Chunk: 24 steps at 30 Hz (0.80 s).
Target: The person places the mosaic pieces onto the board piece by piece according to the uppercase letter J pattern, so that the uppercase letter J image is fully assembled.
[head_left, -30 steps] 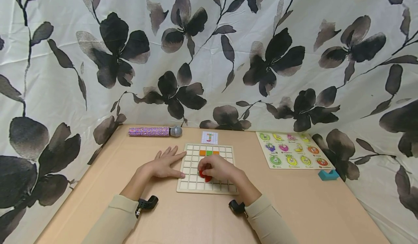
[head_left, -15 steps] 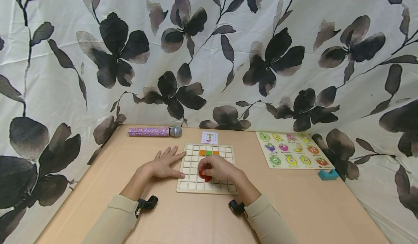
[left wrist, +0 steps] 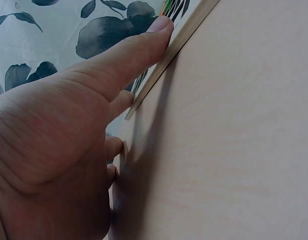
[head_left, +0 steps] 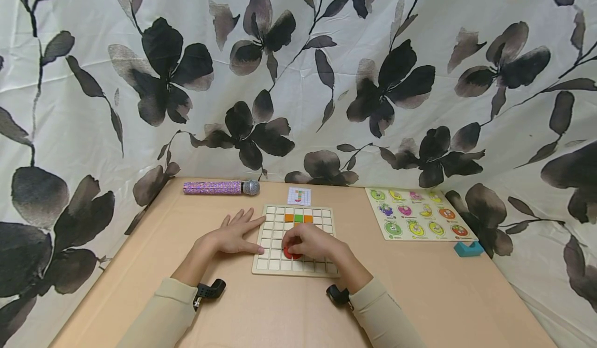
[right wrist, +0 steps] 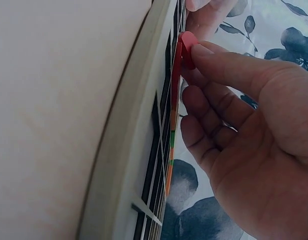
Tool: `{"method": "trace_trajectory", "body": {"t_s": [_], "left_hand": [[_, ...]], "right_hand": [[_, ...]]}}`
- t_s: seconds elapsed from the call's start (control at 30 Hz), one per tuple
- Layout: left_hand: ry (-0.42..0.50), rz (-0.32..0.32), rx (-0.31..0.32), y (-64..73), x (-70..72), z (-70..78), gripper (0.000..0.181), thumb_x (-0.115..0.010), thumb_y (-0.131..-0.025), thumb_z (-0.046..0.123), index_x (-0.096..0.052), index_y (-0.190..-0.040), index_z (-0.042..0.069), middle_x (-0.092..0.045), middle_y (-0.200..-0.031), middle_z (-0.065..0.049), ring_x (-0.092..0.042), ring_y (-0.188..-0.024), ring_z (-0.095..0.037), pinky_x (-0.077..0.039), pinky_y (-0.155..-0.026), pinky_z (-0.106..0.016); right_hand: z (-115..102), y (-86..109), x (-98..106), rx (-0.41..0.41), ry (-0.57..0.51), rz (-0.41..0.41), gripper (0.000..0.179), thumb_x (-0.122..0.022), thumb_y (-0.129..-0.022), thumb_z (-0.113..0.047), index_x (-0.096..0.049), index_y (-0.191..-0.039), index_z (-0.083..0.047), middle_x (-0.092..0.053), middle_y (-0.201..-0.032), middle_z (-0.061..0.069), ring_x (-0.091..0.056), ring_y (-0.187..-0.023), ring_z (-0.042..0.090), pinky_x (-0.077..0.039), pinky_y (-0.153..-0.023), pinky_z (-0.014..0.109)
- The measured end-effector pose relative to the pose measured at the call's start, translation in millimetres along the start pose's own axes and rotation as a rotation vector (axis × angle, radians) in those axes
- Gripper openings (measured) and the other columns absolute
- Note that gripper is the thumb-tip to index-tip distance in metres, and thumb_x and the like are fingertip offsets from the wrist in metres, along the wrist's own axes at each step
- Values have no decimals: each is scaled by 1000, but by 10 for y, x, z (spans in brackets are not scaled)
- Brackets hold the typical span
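Note:
A white grid board (head_left: 275, 269) with a wooden rim lies in front of me. My left hand (head_left: 231, 237) is spread flat, its thumb and index fingertip at the board's left edge. My right hand (head_left: 311, 242) is over the middle of the board and pinches a small red piece with a rounded edge (right wrist: 188, 50) between thumb and index finger, close over the grid. Another red piece (right wrist: 176, 75) sits on the board beside it. Orange tiles (head_left: 289, 218) and a green tile (head_left: 299, 218) fill squares in an upper row; my right hand hides squares below them.
Beyond the board lies a small pattern card (head_left: 299, 196). A glittery purple microphone (head_left: 214, 187) is at the back left. On the right are a fruit picture sheet (head_left: 415, 214) and a blue block (head_left: 468, 249) by the table's edge.
The red piece in my right hand has tilted and shifted slightly down over the board, with the fingers moving a little. My left hand stays in place.

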<state>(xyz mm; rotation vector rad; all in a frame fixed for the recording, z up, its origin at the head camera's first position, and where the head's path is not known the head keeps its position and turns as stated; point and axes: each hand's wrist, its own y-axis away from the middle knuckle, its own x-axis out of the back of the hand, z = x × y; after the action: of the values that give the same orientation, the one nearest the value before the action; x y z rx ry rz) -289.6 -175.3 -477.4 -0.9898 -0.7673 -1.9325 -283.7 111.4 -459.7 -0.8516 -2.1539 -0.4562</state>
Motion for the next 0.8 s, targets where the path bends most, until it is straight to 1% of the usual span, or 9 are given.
{"method": "trace_trajectory", "body": {"t_s": [0.23,0.37,0.5,0.6,0.8], "left_hand": [[7,3,1,10,5,6,99,-75,-86,64,-33,-165,22,-6,-173,-26,2,-159,-51,6,-123,-74],[2,6,-2,10,5,10,98,-75,-86,63,-33,-165,22,-6,-173,-27,1,-159,-51,5,-123,-75],[-1,5,-3,6,1,9,98,-75,-87,63,-33,-165,21,-7,-173,-27,0,-159,-52,4,-123,-75],[-5,3,0,3,2,3,98,-74,-87,63,-32,-165,21,-6,-173,-26,1,-159,-51,5,-123,-74],[-11,3,0,0,-1,-2,99,-74,-87,64,-32,-165,21,-7,-173,-26,0,-159,-51,4,-123,-75]], "right_hand": [[15,-6,-11,13,-2,-2,11,-74,-96,-8,-78,-100,-17,-70,-91,-8,-59,-86,7,-54,-77,21],[12,-6,-7,22,15,-2,9,-77,-94,-11,-80,-101,-16,-70,-95,-8,-59,-88,7,-54,-78,21],[16,-18,-13,39,33,-25,10,-80,-93,-15,-81,-102,-16,-71,-96,-8,-60,-87,5,-54,-79,20],[17,-24,-18,35,33,-42,12,-81,-92,-14,-81,-104,-16,-72,-96,-8,-61,-86,3,-55,-79,19],[12,-21,-20,8,20,-37,16,-81,-91,-11,-80,-105,-17,-73,-97,-8,-61,-87,4,-54,-80,19]]}}
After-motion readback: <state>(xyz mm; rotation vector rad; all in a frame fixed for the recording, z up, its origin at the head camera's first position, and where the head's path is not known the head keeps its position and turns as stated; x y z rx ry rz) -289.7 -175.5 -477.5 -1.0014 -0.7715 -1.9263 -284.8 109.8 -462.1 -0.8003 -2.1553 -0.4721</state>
